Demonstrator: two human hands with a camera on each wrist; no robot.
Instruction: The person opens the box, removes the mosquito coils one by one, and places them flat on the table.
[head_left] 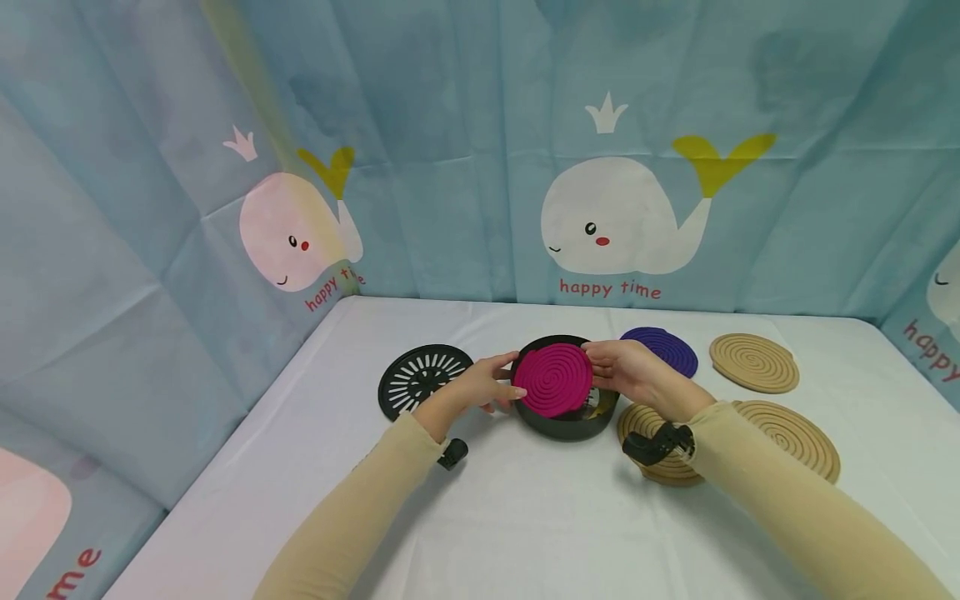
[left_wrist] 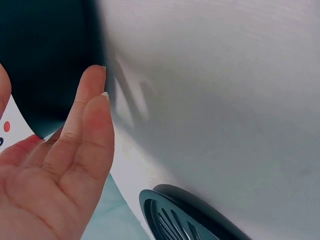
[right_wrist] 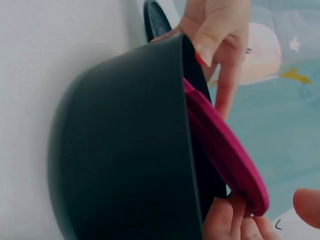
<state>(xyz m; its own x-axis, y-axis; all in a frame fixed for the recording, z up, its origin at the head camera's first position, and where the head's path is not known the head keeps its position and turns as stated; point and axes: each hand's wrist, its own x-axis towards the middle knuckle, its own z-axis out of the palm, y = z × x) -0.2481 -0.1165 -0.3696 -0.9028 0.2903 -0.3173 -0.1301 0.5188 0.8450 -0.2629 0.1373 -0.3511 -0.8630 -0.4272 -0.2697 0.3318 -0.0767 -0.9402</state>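
Note:
A magenta spiral coaster (head_left: 554,380) lies tilted in the mouth of a round black container (head_left: 564,430). Its left edge dips below the rim, while the right edge is raised on the fingers of my right hand (head_left: 628,372). Those fingers (right_wrist: 237,212) curl under the coaster's edge, and the thumb stands apart from it above. My left hand (head_left: 480,385) holds the container's left side, with its thumb over the rim. In the left wrist view, this hand's fingers (left_wrist: 92,117) lie along the outer wall. The coaster hides much of the container's inside.
To the left lies a black slotted disc (head_left: 425,375). A purple spiral coaster (head_left: 662,348) sits behind my right hand, with a tan one (head_left: 754,362) further right. Another tan coaster (head_left: 787,440) and a brown one (head_left: 663,475) lie near my right forearm on the white table (head_left: 525,533).

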